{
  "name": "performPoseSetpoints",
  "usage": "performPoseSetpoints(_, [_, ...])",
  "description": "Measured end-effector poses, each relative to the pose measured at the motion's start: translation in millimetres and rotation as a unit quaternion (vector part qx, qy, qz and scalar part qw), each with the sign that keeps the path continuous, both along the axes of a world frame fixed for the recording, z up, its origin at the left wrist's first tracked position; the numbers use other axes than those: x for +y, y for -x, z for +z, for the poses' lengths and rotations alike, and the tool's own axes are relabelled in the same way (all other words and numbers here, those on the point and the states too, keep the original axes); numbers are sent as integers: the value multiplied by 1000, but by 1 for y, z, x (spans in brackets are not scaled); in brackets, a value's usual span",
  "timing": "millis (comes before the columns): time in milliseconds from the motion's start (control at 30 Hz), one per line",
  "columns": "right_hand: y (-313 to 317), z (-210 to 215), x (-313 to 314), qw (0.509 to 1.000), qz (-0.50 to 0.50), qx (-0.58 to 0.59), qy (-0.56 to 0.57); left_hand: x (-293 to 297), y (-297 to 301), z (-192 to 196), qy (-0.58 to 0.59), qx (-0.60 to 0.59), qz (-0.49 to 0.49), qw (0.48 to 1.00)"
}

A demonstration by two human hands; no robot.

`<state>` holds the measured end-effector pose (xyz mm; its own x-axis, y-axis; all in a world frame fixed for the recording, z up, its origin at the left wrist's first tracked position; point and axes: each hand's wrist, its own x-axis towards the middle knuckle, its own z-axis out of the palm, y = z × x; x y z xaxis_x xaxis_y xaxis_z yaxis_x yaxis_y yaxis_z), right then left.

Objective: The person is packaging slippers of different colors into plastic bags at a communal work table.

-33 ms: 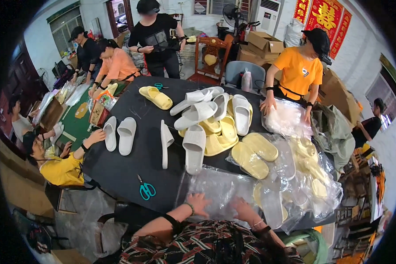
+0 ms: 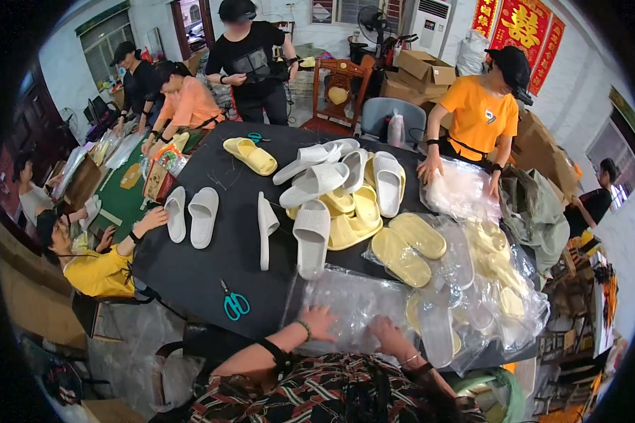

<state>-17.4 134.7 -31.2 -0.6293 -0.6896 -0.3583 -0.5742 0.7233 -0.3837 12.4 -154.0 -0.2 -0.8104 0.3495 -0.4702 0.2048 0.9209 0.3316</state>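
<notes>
Clear plastic bags, stacked at lower centre of the frame, are pressed flat by the left hand and right hand, fingers spread, nothing grasped. Slippage is likely: slick film may slide off the black table.

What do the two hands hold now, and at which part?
Both the left hand and right hand rest flat on the clear plastic bags, near their close edge; no real grip shows.
</notes>
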Motion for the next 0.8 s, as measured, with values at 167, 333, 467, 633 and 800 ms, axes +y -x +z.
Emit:
performPoseSetpoints(167, [-10, -15, -3, 998, -55, 39, -16, -13, 89, 48, -32, 176, -43, 983])
performPoseSetpoints(333, [-14, -5, -7, 997, -70, 24, -17, -18, 152, 21, 1, 274, -117, 955])
performPoseSetpoints(467, [-12, 1, -14, 998, -69, -12, -5, -56, 174, -26, 128, 299, -85, 942])
performPoseSetpoints(633, [-18, 1, 0, 996, -88, -10, -15, -102, 185, -14, 222, 252, -31, 942])
performPoseSetpoints(800, [-11, 6, -15, 998, -63, -7, 23, -266, 174, -61, 205, 384, 287, 854])
